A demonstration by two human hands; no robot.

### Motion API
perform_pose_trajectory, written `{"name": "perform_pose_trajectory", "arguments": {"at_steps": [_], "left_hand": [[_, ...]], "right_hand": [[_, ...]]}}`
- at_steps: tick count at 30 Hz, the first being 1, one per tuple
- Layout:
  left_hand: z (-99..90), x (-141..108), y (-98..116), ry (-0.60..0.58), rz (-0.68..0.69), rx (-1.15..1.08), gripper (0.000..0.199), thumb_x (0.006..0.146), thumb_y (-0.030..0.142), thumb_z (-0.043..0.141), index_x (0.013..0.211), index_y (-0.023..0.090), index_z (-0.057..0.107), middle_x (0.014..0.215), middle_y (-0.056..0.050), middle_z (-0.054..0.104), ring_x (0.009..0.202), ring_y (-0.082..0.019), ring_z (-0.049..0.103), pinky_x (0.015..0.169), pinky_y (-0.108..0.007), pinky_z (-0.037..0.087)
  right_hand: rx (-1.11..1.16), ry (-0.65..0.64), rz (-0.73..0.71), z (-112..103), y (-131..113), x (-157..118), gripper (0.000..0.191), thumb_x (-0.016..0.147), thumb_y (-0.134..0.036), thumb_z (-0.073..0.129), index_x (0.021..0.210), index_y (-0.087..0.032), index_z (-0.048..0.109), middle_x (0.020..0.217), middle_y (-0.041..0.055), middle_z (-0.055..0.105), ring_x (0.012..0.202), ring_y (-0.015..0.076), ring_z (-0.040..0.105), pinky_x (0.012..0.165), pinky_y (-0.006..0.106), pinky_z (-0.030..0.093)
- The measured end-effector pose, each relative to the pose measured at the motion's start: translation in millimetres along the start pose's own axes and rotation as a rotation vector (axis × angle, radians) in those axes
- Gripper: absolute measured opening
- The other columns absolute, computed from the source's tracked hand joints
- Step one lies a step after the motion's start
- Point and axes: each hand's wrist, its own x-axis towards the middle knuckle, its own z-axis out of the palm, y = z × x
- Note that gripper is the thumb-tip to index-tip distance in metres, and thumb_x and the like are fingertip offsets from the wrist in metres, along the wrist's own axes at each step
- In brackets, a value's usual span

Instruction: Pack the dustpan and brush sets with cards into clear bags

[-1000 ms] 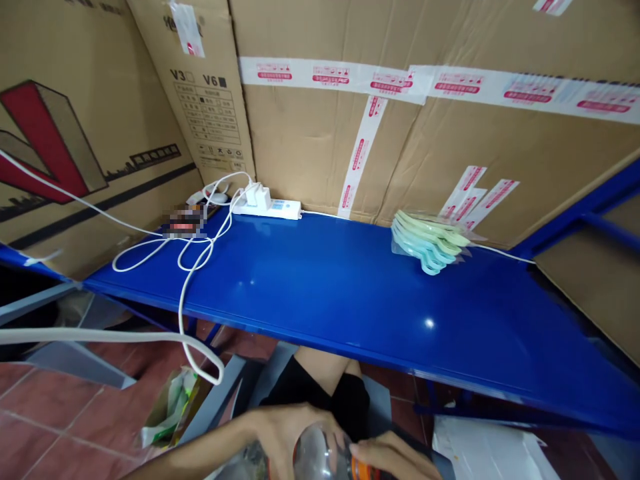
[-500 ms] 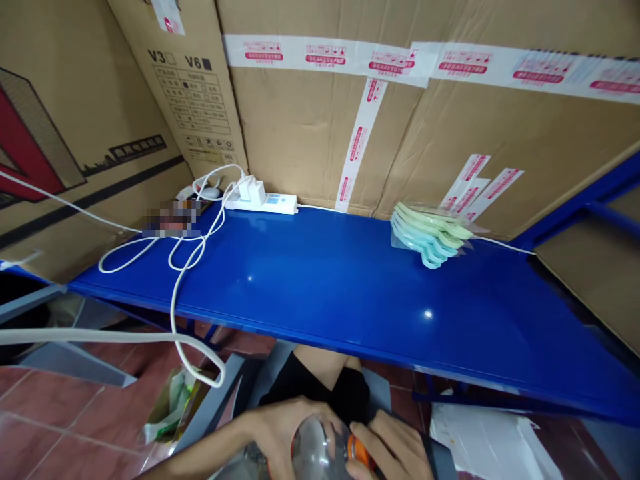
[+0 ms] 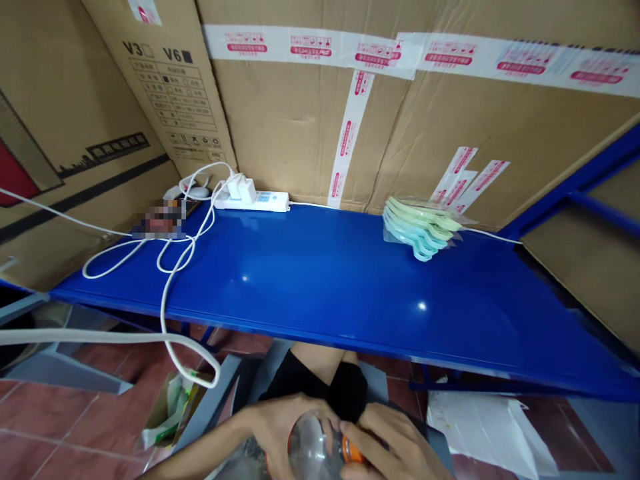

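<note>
Low in the view, over the lap, a clear bottle [image 3: 314, 448] lies on its side with its orange cap [image 3: 353, 451] toward the right. My left hand [image 3: 287, 430] is wrapped round the bottle's body, its fingers showing through the clear plastic. The fingers of my right hand [image 3: 393, 443] are closed on the orange cap. The bottle's lower part is cut off by the frame's bottom edge.
A blue table [image 3: 320, 280] bears a white power strip [image 3: 270, 201] with looping white cables, and a bagged stack of green and blue hangers [image 3: 423, 227]. Cardboard [image 3: 285, 133] stands behind. On the floor are a small box [image 3: 173, 410] and a white bag [image 3: 493, 430].
The whole view has shifted slightly, with the table items now a little further left. My right hand has turned a bit round the cap; both hands still hold the bottle.
</note>
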Motion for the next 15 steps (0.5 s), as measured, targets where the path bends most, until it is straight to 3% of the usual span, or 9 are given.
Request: {"name": "perform_pose_trajectory", "arguments": {"at_steps": [3, 6, 8, 12, 15], "left_hand": [[0.6, 1, -9, 0.023, 0.028, -0.006, 0.099, 0.032, 0.067, 0.098, 0.115, 0.021, 0.073, 0.115, -0.005, 0.075, 0.102, -0.034, 0.073, 0.099, -0.045, 0.055], [-1.4, 2, -15, 0.029, 0.037, 0.007, 0.095, 0.032, 0.069, 0.097, 0.109, 0.019, 0.073, 0.118, -0.006, 0.072, 0.105, -0.034, 0.071, 0.099, -0.045, 0.055], [-3.6, 1, -15, 0.032, 0.040, 0.003, 0.094, 0.033, 0.064, 0.100, 0.110, 0.017, 0.073, 0.115, -0.007, 0.072, 0.103, -0.032, 0.071, 0.100, -0.045, 0.055], [-7.7, 1, -11, 0.020, 0.009, -0.023, 0.096, 0.033, 0.063, 0.101, 0.111, 0.015, 0.072, 0.108, -0.007, 0.074, 0.098, -0.030, 0.071, 0.097, -0.044, 0.056], [-8.9, 5, -12, 0.003, 0.035, -0.069, 0.097, 0.030, 0.064, 0.101, 0.109, 0.014, 0.074, 0.110, -0.008, 0.074, 0.105, -0.033, 0.071, 0.103, -0.047, 0.054]], "right_hand": [[-0.110, 0.124, -0.114, 20, 5, 5, 0.027, 0.109, -0.022, 0.054, 0.086, -0.021, 0.068, 0.073, 0.0007, 0.065, 0.064, 0.0141, 0.058, 0.066, 0.028, 0.052], [-0.148, 0.195, -0.105, 29, 8, 10, 0.028, 0.110, -0.017, 0.050, 0.087, -0.019, 0.067, 0.073, 0.0017, 0.066, 0.063, 0.0149, 0.058, 0.062, 0.029, 0.050], [-0.140, 0.162, -0.090, 25, 8, 13, 0.026, 0.112, -0.024, 0.049, 0.099, -0.017, 0.071, 0.082, 0.0041, 0.071, 0.067, 0.0162, 0.061, 0.063, 0.030, 0.052], [-0.006, -0.029, 0.005, 2, 6, 13, 0.032, 0.111, -0.032, 0.056, 0.138, -0.018, 0.067, 0.097, 0.0062, 0.074, 0.082, 0.0165, 0.067, 0.070, 0.025, 0.058], [0.136, -0.081, -0.021, -8, 7, 11, 0.029, 0.107, -0.027, 0.064, 0.135, -0.027, 0.070, 0.107, 0.0057, 0.075, 0.094, 0.0165, 0.067, 0.076, 0.023, 0.060]]}}
